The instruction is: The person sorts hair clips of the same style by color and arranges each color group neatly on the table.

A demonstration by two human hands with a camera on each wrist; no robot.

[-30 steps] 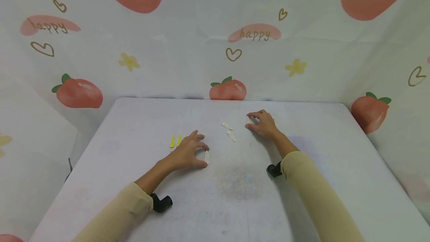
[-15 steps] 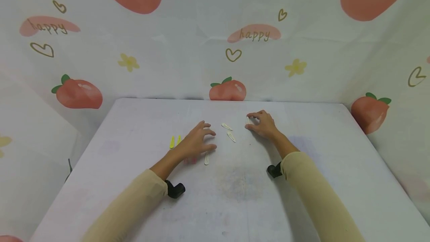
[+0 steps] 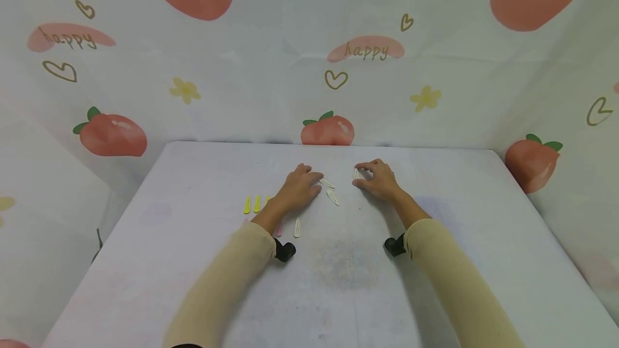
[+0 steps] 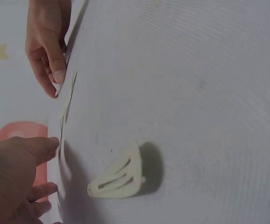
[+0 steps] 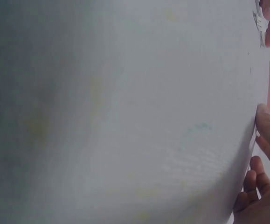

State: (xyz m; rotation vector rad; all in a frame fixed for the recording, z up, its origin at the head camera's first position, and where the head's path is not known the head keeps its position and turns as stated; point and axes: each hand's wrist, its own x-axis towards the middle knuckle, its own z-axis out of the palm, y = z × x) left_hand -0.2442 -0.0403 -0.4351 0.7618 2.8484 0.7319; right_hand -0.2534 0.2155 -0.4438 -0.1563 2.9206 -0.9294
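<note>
My right hand [image 3: 381, 179] stays at the back of the white table, thumb and index finger pinching the ends of a white snap hair clip [image 3: 356, 174]. My left hand [image 3: 299, 189] reaches over the table, its fingertips right at the left end of a second white clip [image 3: 326, 183]. Thumb and fingers there are apart, with nothing gripped between them. Just nearer lies a third white clip [image 3: 332, 197], seen large as a slotted, tapered clip [image 4: 121, 179] in the left wrist view. Another white clip [image 3: 297, 227] lies below the left hand.
Yellow hair clips [image 3: 247, 205] stand in a row left of the left hand, partly covered by the forearm. Pink clips [image 3: 279, 229] show beside the left sleeve [image 3: 227, 278]. A patterned curtain [image 3: 285, 58] hangs behind the table [image 3: 435, 294].
My left hand has let go of a white clip, which lies beside the pink ones, and has moved right and away toward the loose white clips. The right hand has stayed still.
</note>
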